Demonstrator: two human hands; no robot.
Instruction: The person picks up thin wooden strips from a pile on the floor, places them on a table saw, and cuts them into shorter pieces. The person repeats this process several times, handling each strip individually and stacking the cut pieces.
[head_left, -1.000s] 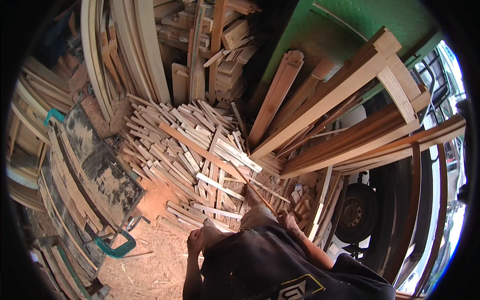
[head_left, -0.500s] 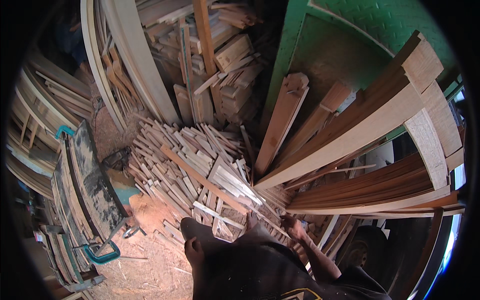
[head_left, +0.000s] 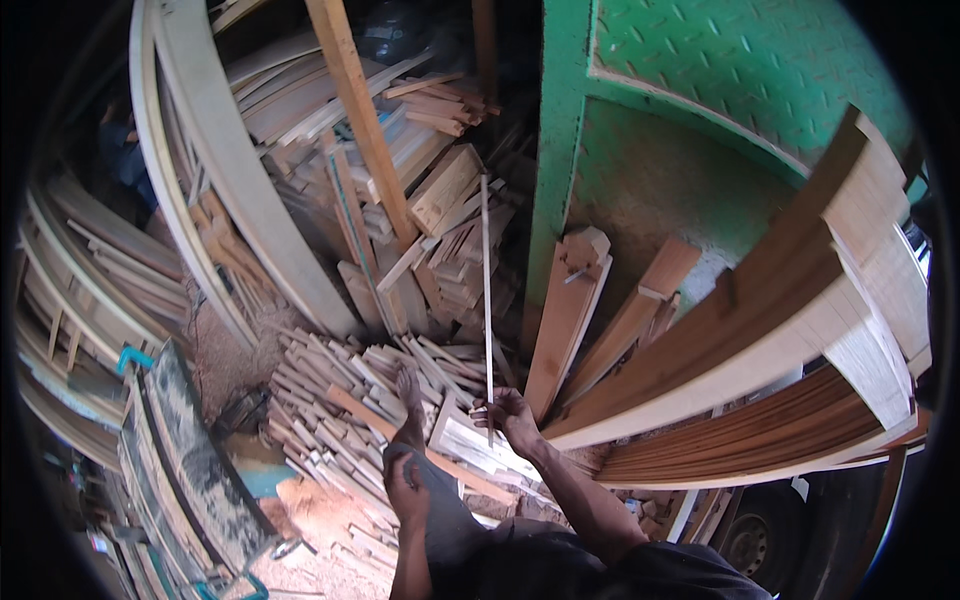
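Pinched in my right hand (head_left: 510, 418) is a thin pale wood strip (head_left: 488, 290). The strip stands almost upright, with its long end reaching up and away past the wood pile. My left hand (head_left: 405, 480) hangs beside my bent leg, empty, its fingers loosely apart. Below and around both hands lies a heap of short wood sticks (head_left: 330, 385). A bare foot (head_left: 410, 395) of mine rests on that heap. White-lit flat pieces (head_left: 475, 440) lie just under my right hand.
Long stacked boards (head_left: 720, 360) lean out at the right, beside upright timber posts (head_left: 570, 310) and a green metal panel (head_left: 720, 80). At left are curved boards with a teal clamp (head_left: 133, 358). Offcuts (head_left: 445, 190) are piled at the back. Sawdust (head_left: 310, 510) covers the floor.
My right hand has risen from low beside the heap and now holds up the thin strip. My foot has shifted forward onto the sticks, and the view has tilted upward.
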